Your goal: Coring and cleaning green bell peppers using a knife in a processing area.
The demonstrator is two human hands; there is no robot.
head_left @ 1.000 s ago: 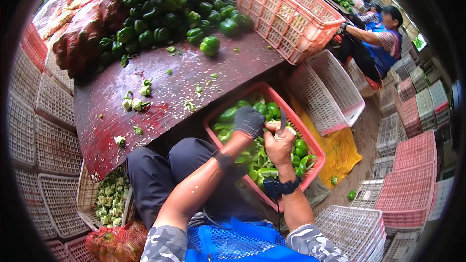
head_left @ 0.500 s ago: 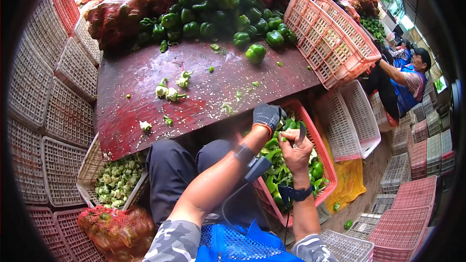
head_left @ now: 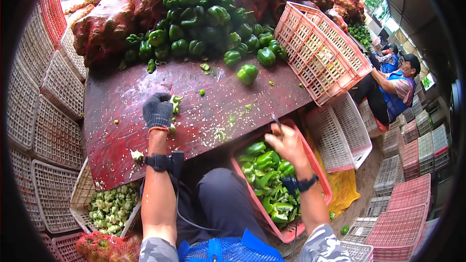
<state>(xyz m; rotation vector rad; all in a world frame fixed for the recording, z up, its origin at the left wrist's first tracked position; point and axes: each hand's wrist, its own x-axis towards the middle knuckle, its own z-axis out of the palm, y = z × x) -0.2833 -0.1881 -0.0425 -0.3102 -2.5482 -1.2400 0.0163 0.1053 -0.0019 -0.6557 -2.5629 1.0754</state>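
Note:
My left hand [head_left: 158, 110], in a dark grey glove, is on the dark red board [head_left: 208, 111]. Its fingers curl round a cluster of pale pepper cores [head_left: 176, 103], partly hidden by the glove. My bare right hand [head_left: 287, 145] grips a small knife [head_left: 275, 118], its dark tip pointing up past the thumb. Beneath it stands a red crate [head_left: 291, 235] filled with cut green pepper pieces [head_left: 267, 161]. Another pepper core [head_left: 137, 155] lies near the board's front edge. A whole green pepper [head_left: 247, 74] sits towards the back, in front of a pile of peppers [head_left: 194, 19].
A pink crate [head_left: 323, 53] leans tilted on the board's right end. At lower left, a white crate [head_left: 82, 194] holds pepper cores beside a red net bag [head_left: 104, 247]. Crates [head_left: 58, 136] are stacked along the left. A co-worker [head_left: 400, 87] sits at the right.
My left hand has moved from the red crate leftward onto the board, over the pepper cores. My right hand has shifted slightly left, still with the knife. The view has tilted a little.

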